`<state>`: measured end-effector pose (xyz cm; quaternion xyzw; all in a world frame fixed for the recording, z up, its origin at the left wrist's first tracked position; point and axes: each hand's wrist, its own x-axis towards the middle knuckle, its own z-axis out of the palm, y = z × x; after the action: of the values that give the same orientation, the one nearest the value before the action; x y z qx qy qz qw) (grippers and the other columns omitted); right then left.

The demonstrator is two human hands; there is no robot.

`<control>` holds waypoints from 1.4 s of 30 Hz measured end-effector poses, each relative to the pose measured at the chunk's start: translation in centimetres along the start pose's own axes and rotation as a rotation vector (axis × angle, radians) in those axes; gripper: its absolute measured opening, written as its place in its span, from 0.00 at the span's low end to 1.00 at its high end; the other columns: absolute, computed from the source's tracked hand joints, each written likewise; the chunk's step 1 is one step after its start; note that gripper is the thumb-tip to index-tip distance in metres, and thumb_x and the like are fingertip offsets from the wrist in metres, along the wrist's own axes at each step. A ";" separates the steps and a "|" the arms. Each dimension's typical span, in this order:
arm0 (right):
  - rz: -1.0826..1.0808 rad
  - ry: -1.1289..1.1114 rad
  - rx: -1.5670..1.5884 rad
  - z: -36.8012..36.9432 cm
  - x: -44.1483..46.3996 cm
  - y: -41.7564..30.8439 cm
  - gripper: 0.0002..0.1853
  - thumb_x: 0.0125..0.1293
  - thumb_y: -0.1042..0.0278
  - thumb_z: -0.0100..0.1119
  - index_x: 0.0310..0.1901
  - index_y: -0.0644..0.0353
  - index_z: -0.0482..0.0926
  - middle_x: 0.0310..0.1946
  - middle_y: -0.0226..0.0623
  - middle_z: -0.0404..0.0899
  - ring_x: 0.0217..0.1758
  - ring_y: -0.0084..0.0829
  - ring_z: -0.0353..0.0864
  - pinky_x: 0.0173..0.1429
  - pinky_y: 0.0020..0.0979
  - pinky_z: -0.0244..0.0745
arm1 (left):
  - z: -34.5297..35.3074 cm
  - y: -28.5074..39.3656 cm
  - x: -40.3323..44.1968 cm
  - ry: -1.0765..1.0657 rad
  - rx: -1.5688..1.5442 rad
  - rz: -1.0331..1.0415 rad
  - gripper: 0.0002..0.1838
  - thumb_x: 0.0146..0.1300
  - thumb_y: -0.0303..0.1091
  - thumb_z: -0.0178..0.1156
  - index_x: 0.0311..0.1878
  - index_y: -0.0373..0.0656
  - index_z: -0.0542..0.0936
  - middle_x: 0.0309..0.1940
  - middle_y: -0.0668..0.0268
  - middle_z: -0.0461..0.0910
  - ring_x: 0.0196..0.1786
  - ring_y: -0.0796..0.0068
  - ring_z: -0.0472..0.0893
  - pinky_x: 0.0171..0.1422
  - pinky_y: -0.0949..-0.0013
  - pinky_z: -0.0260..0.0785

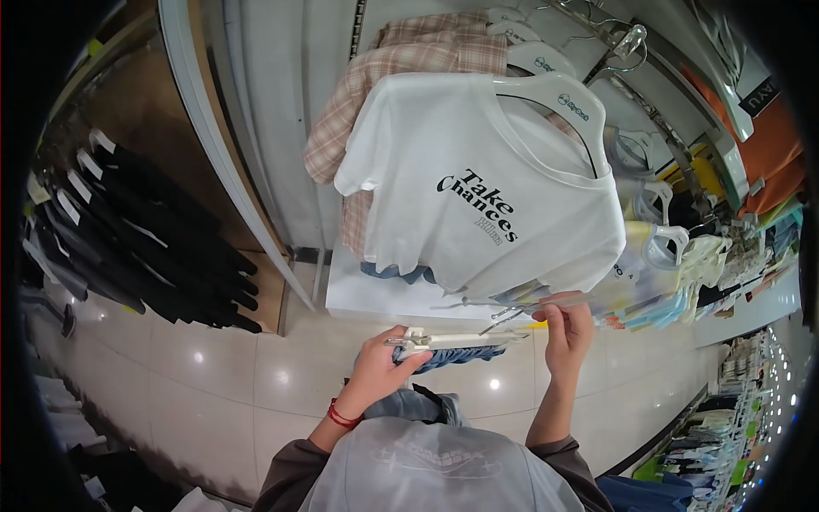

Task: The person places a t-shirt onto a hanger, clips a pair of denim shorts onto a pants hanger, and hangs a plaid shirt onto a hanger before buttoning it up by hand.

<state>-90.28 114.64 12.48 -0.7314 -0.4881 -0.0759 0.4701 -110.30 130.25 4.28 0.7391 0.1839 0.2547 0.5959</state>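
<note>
My left hand (384, 367) is closed around one end of a pale clip hanger (465, 340), thumb along its bar. Gathered blue denim clothing (461, 357) hangs from that hanger, held at waist height. A thin metal hook sticks up from the bar's middle. To the right, my right hand (568, 334) is raised with thumb and fingers pinched together just under the hem of a white T-shirt (418, 171). A thin, pale edge runs by its fingertips; I cannot make out what they hold. The T-shirt reads "Take Chances" and hangs from a white hanger (567, 98).
Behind the T-shirt hang plaid shirts (409, 64), above a white platform (375, 294). More clothes follow along the metal rail (657, 124) to the right. Black garments (153, 230) hang at left, past an upright post (205, 111). Tiled floor (281, 392) lies below.
</note>
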 end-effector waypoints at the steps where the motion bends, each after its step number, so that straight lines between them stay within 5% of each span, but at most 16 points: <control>1: 0.044 0.024 0.085 0.0 0.1 -0.5 0.03 0.64 0.78 0.47 0.35 0.68 0.71 0.35 0.40 0.72 0.28 0.25 0.76 0.33 0.23 0.75 | -0.1 0.0 0.0 -0.008 -0.008 -0.004 0.15 0.53 0.37 0.64 0.33 0.34 0.75 0.25 0.57 0.75 0.25 0.65 0.73 0.31 0.71 0.66; 12: 0.229 0.078 0.611 0.1 1.1 -1.5 0.09 0.68 0.71 0.43 0.33 0.66 0.68 0.32 0.44 0.73 0.32 0.29 0.77 0.33 0.26 0.77 | -0.8 -0.5 0.1 -0.105 -0.041 -0.050 0.13 0.53 0.35 0.64 0.35 0.36 0.74 0.24 0.60 0.74 0.27 0.75 0.72 0.34 0.73 0.65; 15: 0.242 0.024 0.755 0.0 1.8 -2.0 0.11 0.70 0.66 0.41 0.32 0.64 0.65 0.27 0.39 0.69 0.30 0.26 0.71 0.35 0.27 0.73 | -0.8 0.1 0.2 -0.136 -0.096 -0.039 0.13 0.54 0.35 0.64 0.37 0.36 0.75 0.26 0.61 0.75 0.29 0.75 0.73 0.35 0.73 0.66; 21: 0.238 0.018 0.692 1.3 2.3 -2.5 0.18 0.72 0.53 0.33 0.26 0.56 0.57 0.18 0.28 0.55 0.22 0.21 0.52 0.29 0.25 0.52 | -0.5 0.0 0.0 -0.197 -0.044 0.005 0.15 0.54 0.36 0.64 0.40 0.37 0.75 0.30 0.62 0.76 0.31 0.71 0.74 0.37 0.73 0.66; 30: 0.230 0.164 1.053 2.4 2.8 -2.4 0.26 0.68 0.40 0.33 0.20 0.50 0.48 0.09 0.21 0.42 0.16 0.20 0.40 0.22 0.26 0.39 | 0.4 0.3 -0.6 -0.236 0.002 0.086 0.14 0.53 0.33 0.64 0.39 0.37 0.74 0.30 0.64 0.73 0.31 0.71 0.73 0.37 0.73 0.65; 39: 0.443 0.101 1.452 1.5 2.7 -3.0 0.30 0.61 0.28 0.32 0.21 0.50 0.49 0.10 0.20 0.42 0.14 0.18 0.36 0.19 0.23 0.35 | 0.5 -0.5 -1.0 -0.243 0.072 0.182 0.15 0.56 0.38 0.61 0.43 0.40 0.74 0.34 0.62 0.74 0.33 0.59 0.75 0.38 0.66 0.68; 42: 0.303 -0.006 1.534 1.6 2.9 -3.3 0.32 0.58 0.25 0.30 0.21 0.50 0.49 0.10 0.19 0.42 0.14 0.17 0.35 0.18 0.23 0.33 | 0.4 -0.4 -1.0 -0.249 0.071 0.177 0.14 0.56 0.37 0.61 0.41 0.39 0.73 0.33 0.62 0.73 0.33 0.61 0.75 0.38 0.68 0.67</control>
<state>-91.97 118.03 15.32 -0.2609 -0.3002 0.3495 0.8483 -110.84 129.45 3.66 0.7989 0.0517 0.2060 0.5627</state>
